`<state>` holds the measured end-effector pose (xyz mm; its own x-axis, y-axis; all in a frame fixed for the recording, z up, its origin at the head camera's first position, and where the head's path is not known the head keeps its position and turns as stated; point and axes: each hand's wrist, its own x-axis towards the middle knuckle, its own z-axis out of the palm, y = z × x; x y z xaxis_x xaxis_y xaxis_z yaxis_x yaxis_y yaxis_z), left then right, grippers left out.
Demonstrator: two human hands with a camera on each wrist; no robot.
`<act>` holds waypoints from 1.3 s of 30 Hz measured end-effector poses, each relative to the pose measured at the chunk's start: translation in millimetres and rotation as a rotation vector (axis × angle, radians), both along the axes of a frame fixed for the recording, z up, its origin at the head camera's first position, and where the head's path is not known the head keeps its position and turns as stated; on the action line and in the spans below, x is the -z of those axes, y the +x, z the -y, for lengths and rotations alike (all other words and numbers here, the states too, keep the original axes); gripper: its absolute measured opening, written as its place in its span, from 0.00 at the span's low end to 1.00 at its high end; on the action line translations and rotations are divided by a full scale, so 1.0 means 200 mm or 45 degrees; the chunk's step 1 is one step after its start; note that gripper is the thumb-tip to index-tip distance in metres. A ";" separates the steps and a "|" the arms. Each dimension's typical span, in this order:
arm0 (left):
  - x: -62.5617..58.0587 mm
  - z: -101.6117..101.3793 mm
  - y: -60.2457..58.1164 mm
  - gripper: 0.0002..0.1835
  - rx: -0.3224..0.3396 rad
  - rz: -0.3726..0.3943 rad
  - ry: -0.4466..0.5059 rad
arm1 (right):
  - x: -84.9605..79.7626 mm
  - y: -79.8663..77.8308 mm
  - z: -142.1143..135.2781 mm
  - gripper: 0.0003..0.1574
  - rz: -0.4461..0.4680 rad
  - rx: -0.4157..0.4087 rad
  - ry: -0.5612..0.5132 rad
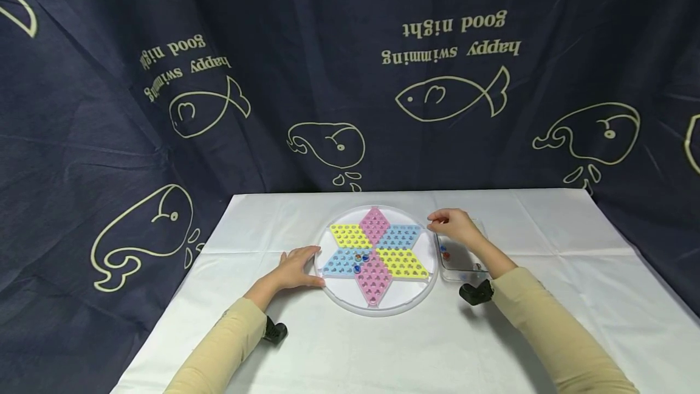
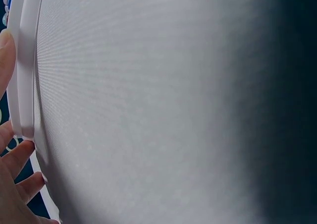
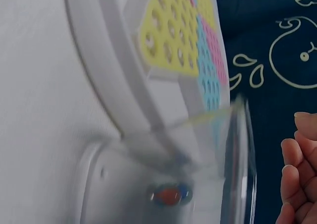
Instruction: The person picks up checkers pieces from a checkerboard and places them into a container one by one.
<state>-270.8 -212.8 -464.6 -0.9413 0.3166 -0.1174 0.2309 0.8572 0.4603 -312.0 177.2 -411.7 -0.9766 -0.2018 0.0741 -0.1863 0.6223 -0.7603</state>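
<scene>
A round white Chinese checkers board lies on the table, its star coloured pink, yellow and blue. Several glass marbles sit near the star's middle. At the board's left rim is my left hand, thumb and fingers spread along the edge; the left wrist view shows the thumb against the rim. My right hand hovers over the far left part of a clear plastic box, fingers bent and thumb near the index finger. Whether a marble is between them is hidden. Red and blue marbles lie inside the box.
A white cloth covers the table. Behind it hangs a dark blue curtain with fish and whale drawings. The box stands close to the board's right edge. A black wrist camera hangs below the right wrist.
</scene>
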 end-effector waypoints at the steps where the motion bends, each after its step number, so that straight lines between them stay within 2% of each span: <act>1: 0.00 0.00 0.00 0.51 0.002 0.000 0.000 | 0.00 0.00 0.01 0.21 0.002 -0.001 -0.006; 14: 0.01 0.00 0.00 0.52 0.009 -0.011 0.000 | 0.02 0.01 0.18 0.22 0.001 -0.106 -0.061; 32: -0.01 0.00 0.00 0.51 0.009 -0.004 -0.014 | 0.07 0.02 0.40 0.21 0.055 -0.135 -0.094; 39: -0.01 0.00 0.01 0.51 0.017 -0.016 -0.011 | 0.11 0.02 0.47 0.18 0.038 -0.161 -0.097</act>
<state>-269.3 -213.7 -463.0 -0.9385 0.3281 -0.1080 0.2481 0.8578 0.4502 -308.9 83.6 -434.1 -0.9458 -0.3181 0.0653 -0.2360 0.5353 -0.8110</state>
